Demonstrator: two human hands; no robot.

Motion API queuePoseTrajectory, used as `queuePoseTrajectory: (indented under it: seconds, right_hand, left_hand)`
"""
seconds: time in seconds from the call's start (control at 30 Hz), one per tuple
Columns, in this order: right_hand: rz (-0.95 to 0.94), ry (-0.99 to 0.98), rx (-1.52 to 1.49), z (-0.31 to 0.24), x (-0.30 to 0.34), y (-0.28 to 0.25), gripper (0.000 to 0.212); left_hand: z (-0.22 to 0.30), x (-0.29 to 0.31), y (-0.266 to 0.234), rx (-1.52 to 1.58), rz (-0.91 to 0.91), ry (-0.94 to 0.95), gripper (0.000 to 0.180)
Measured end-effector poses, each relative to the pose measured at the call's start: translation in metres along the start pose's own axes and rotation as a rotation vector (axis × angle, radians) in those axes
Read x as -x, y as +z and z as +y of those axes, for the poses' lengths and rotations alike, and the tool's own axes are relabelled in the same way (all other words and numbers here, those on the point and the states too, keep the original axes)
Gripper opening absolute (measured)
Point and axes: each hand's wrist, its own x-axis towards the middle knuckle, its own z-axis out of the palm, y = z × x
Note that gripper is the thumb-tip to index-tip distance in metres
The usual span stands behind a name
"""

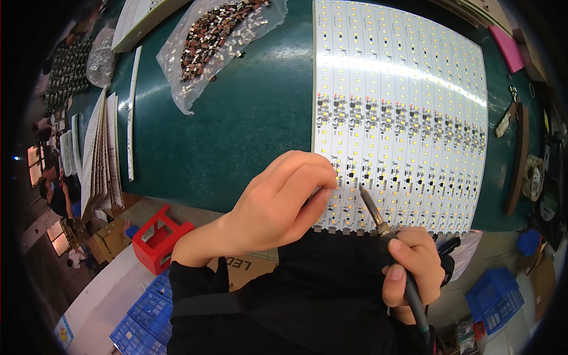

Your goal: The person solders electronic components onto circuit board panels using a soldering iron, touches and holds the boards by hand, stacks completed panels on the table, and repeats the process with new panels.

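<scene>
A white LED circuit board panel (402,83), made of many narrow strips side by side, lies on the green work table. My right hand (414,266) is closed round the dark handle of a soldering iron (378,222). The iron's tip is over the lower rows of small black and yellow parts on the panel. At the panel's left edge is my left hand (284,201), its fingers bent and pinched together over the first strips. Whatever that pinch holds, if anything, is too small or hidden to name. Small connectors (343,231) line the panel's near edge.
A clear plastic bag (177,77) of small brown and white connectors lies at the far left. Beside it are a thin white strip (134,112) and stacked white boards (103,148). A brown bar (516,160) lies at right. A red stand (157,236) and blue crates (145,313) sit lower left.
</scene>
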Motion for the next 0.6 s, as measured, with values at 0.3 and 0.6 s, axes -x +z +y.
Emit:
queuePoseTrajectory:
  seconds: [0.3, 0.6]
  right_hand:
    - [0.016, -0.009, 0.020, 0.004, -0.001, 0.005, 0.034]
    - [0.064, -0.027, 0.005, 0.006, -0.004, 0.008, 0.028]
  left_hand:
    - [-0.006, -0.004, 0.017, -0.147, 0.054, 0.143, 0.026]
    - [-0.004, -0.005, 0.023, -0.283, 0.086, 0.236, 0.027]
